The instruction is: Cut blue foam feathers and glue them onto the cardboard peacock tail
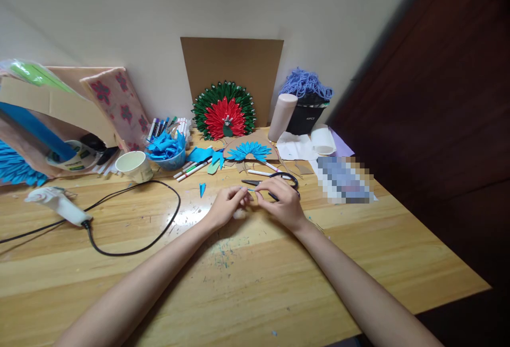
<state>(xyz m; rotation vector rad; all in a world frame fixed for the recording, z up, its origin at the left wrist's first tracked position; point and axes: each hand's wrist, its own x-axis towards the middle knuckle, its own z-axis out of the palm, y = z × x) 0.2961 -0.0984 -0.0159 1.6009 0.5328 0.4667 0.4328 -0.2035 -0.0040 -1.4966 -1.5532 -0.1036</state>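
While both forearms are reaching forward over the pale wooden table [279, 283], the left hand [225, 206] and the right hand [281, 203] are meeting near its middle. Their fingers are pinching narrowly together on a tiny blue paper piece [251, 190], held between the fingertips just above the tabletop. Black-handled scissors [274, 179] are lying just behind the right hand. A small blue paper cone [202, 188] is sitting near the left hand. Farther back, a blue paper fan on brown card [249, 150] is lying flat, and a red and green paper rosette [224, 110] is leaning against brown cardboard. At the left, a white glue gun [59, 203] is resting with its black cord [151, 230] looping across the table.
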